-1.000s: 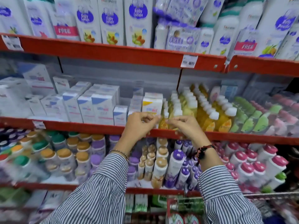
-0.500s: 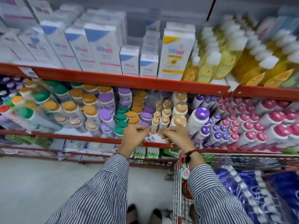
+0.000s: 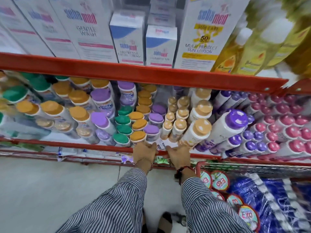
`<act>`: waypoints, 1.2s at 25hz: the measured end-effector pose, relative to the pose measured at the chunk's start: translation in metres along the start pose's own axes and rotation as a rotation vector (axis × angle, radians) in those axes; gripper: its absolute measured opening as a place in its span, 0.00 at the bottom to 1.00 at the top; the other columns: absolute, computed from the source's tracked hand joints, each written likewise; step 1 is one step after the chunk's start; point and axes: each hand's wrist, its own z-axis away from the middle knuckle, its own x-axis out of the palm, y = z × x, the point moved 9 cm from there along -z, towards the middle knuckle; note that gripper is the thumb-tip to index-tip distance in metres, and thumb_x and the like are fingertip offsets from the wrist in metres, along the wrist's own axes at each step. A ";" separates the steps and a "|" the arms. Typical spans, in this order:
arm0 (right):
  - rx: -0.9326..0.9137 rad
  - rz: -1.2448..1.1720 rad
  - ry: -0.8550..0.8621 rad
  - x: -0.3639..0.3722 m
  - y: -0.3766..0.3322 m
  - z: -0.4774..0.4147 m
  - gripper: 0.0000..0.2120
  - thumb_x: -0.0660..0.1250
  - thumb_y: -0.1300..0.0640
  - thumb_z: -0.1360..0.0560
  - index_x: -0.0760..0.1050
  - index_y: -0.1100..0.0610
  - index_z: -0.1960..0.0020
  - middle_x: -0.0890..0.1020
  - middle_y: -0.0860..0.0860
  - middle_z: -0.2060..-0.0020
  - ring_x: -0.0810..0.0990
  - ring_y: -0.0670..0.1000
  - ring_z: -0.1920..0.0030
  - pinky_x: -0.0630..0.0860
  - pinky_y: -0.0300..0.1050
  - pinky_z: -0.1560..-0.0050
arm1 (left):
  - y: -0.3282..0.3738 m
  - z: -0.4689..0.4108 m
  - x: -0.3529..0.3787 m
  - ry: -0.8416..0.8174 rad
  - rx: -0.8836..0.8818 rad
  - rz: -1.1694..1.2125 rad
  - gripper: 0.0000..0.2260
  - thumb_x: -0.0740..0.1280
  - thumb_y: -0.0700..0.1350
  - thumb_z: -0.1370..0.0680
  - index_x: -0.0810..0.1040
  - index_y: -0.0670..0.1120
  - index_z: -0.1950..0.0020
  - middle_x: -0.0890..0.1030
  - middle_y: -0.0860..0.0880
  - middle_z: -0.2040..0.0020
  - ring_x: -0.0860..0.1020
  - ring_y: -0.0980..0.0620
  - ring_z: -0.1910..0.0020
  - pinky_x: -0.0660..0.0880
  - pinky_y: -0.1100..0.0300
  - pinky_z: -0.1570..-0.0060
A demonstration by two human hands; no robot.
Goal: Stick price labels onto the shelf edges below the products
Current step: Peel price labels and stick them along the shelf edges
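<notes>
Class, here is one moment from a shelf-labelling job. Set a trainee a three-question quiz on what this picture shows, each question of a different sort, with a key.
1. True or false: the price label is held between the left hand and the right hand.
2. The label is at the red shelf edge below: A) boxed lotions B) capped bottles C) the trolley's blue packs.
3. Fill in: the sleeves are ____ patterned.

Key: 1 true; 2 B; 3 striped.

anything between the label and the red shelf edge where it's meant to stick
Nothing visible is in the way. The left hand and right hand hold the price label right at the red shelf edge, just in front of the bottles.
</notes>
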 end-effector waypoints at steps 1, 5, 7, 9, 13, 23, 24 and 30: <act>0.011 -0.008 0.001 0.002 0.001 -0.002 0.18 0.73 0.53 0.23 0.88 0.65 0.63 0.89 0.58 0.68 0.85 0.48 0.69 0.83 0.44 0.59 | 0.000 0.000 0.002 -0.011 -0.007 0.008 0.15 0.72 0.51 0.22 0.91 0.43 0.58 0.89 0.39 0.57 0.87 0.40 0.52 0.83 0.48 0.47; 0.098 -0.106 -0.044 0.014 0.005 -0.002 0.14 0.76 0.57 0.26 0.84 0.55 0.70 0.83 0.46 0.78 0.76 0.38 0.82 0.74 0.37 0.76 | -0.004 -0.003 0.005 -0.030 -0.045 0.098 0.11 0.73 0.48 0.23 0.91 0.42 0.57 0.89 0.40 0.59 0.88 0.41 0.54 0.85 0.50 0.51; 0.121 -0.188 -0.046 0.015 0.007 0.002 0.13 0.75 0.59 0.26 0.84 0.54 0.69 0.88 0.53 0.70 0.76 0.43 0.79 0.74 0.39 0.74 | -0.008 -0.002 0.004 -0.032 -0.054 0.092 0.11 0.74 0.48 0.23 0.90 0.46 0.63 0.87 0.47 0.69 0.87 0.55 0.64 0.81 0.64 0.61; 0.096 -0.224 -0.068 0.014 0.002 0.008 0.09 0.72 0.59 0.22 0.86 0.56 0.61 0.89 0.59 0.64 0.75 0.44 0.78 0.73 0.40 0.74 | -0.010 0.004 0.003 -0.046 -0.038 0.114 0.12 0.74 0.49 0.24 0.89 0.48 0.66 0.85 0.50 0.73 0.84 0.61 0.70 0.77 0.69 0.67; -0.048 -0.194 -0.151 0.006 -0.013 0.026 0.05 0.66 0.60 0.17 0.79 0.57 0.52 0.85 0.50 0.74 0.73 0.42 0.83 0.67 0.35 0.83 | -0.002 0.019 -0.012 -0.039 0.088 0.108 0.13 0.76 0.53 0.24 0.89 0.45 0.48 0.90 0.44 0.55 0.88 0.46 0.53 0.82 0.56 0.47; -0.401 -0.233 -0.118 -0.076 -0.090 0.105 0.05 0.66 0.54 0.16 0.78 0.54 0.50 0.85 0.51 0.73 0.73 0.44 0.82 0.67 0.33 0.80 | 0.085 0.098 -0.086 -0.046 0.489 0.324 0.01 0.80 0.43 0.26 0.91 0.46 0.57 0.89 0.49 0.62 0.83 0.52 0.62 0.80 0.63 0.59; -0.432 -0.256 -0.092 -0.083 -0.099 0.109 0.06 0.67 0.53 0.16 0.78 0.54 0.49 0.85 0.50 0.73 0.74 0.44 0.82 0.67 0.33 0.80 | 0.094 0.101 -0.091 -0.064 0.497 0.367 0.02 0.80 0.44 0.27 0.90 0.50 0.59 0.89 0.53 0.64 0.85 0.50 0.64 0.82 0.63 0.62; -0.640 -0.339 0.096 -0.155 -0.184 0.128 0.08 0.69 0.56 0.17 0.80 0.53 0.55 0.82 0.47 0.76 0.73 0.39 0.82 0.67 0.31 0.79 | 0.184 0.119 -0.129 0.018 0.637 0.494 0.04 0.81 0.46 0.28 0.89 0.54 0.61 0.88 0.57 0.66 0.83 0.64 0.69 0.80 0.67 0.66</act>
